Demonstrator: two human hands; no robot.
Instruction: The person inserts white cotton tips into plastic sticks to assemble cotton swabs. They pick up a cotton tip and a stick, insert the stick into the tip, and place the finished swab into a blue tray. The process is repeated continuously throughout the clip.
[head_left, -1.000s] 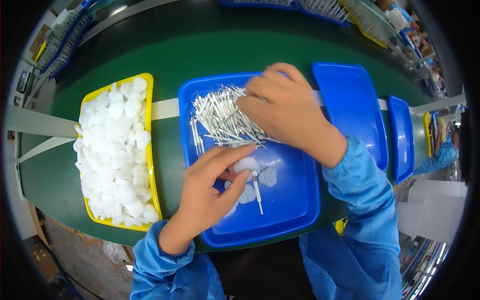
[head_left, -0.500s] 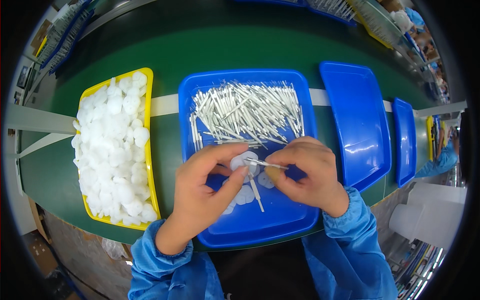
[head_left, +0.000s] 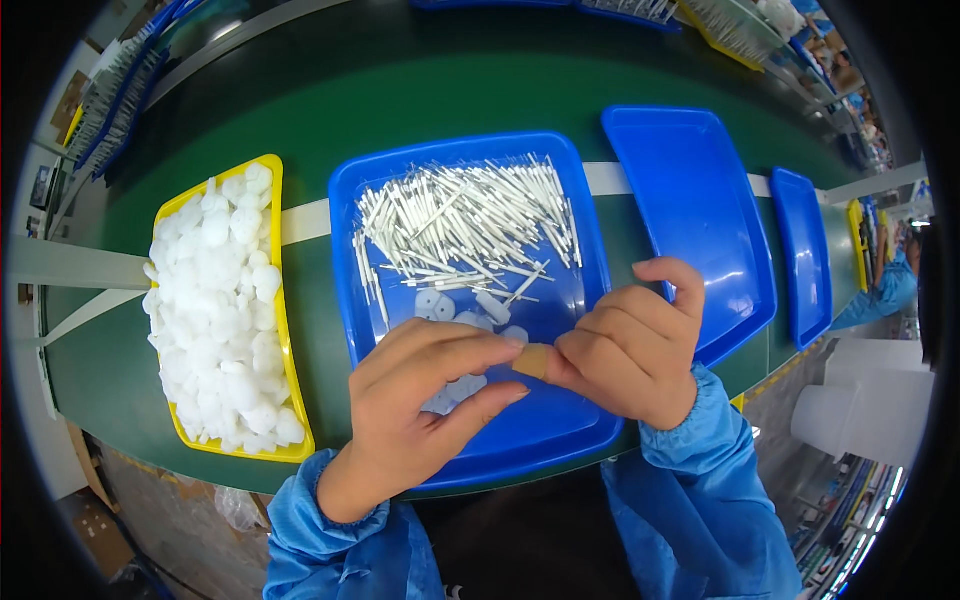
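Beyond both hands (head_left: 400, 405) (head_left: 640, 350), whose grip I cannot tell, white sticks (head_left: 460, 217) lie heaped in the blue tray (head_left: 545, 425)

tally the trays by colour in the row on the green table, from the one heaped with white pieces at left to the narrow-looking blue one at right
Yellow: 1 (left tray)
Blue: 3 (middle tray, right tray, narrow-looking tray)
Total: 4 trays

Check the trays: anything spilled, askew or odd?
White rounded discs are heaped past the left rim of the yellow rectangular plastic tray, looking overfull; in the blue rectangular plastic tray, a few thin white rods lie askew at their pile's lower edge.
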